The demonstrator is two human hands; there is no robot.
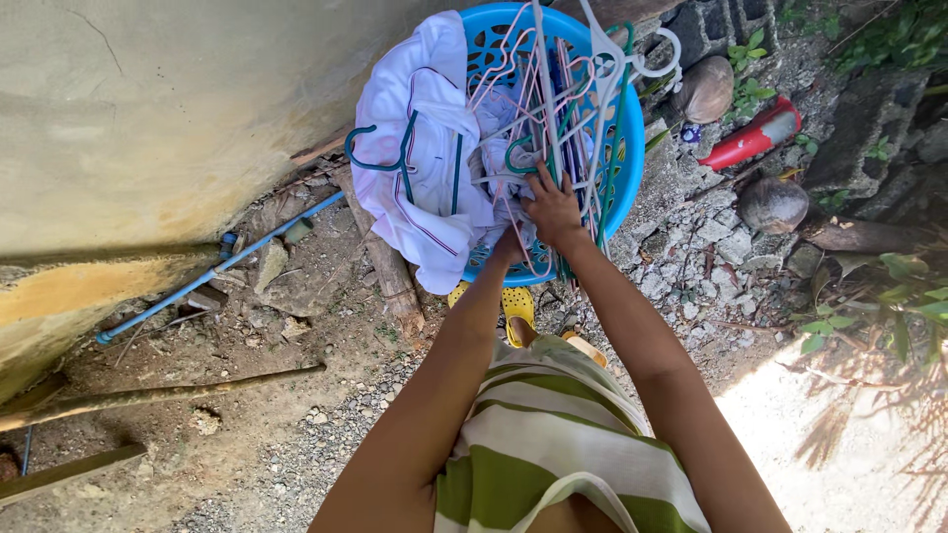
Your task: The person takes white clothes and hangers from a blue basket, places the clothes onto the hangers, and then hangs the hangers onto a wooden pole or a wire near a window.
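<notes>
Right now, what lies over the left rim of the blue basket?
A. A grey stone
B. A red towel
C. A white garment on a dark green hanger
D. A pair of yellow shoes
C: a white garment on a dark green hanger drapes over the rim of the blue basket, while both hands, right hand and left hand, reach among the hangers inside.

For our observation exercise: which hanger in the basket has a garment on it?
The dark green hanger at the blue basket's left rim, inside the white shirt; the others are bare.
</notes>
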